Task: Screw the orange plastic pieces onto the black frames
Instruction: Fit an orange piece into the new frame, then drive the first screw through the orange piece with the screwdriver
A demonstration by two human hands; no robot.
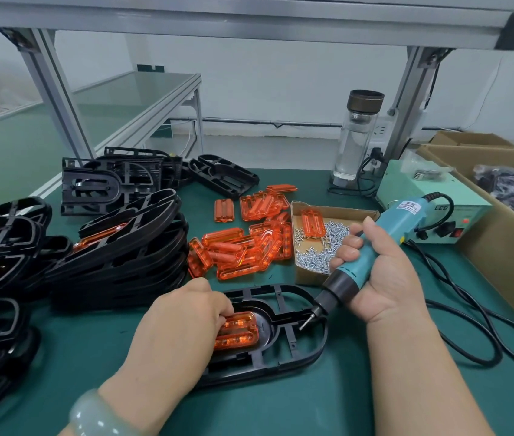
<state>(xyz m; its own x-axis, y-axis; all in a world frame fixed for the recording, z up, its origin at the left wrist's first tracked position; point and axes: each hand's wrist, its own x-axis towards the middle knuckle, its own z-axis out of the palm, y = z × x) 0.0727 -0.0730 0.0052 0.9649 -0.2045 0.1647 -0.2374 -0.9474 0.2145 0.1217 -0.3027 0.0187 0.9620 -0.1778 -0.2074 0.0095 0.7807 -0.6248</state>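
Beyond the right hand (384, 278), a clear glass bottle (356, 143) with a dark cap stands upright on the green surface (92, 357), just beside a pale green control box (431, 199). A black cable (482, 363) loops on the surface to the right of that hand, near an open cardboard box (500, 262) holding dark bagged goods.

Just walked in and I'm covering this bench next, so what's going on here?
A person is fitting an orange plastic piece into a black frame on the green bench. The left hand holds the piece in place; the right hand grips an electric screwdriver, its bit just over the frame. Loose orange pieces, a screw box and stacked frames sit behind.
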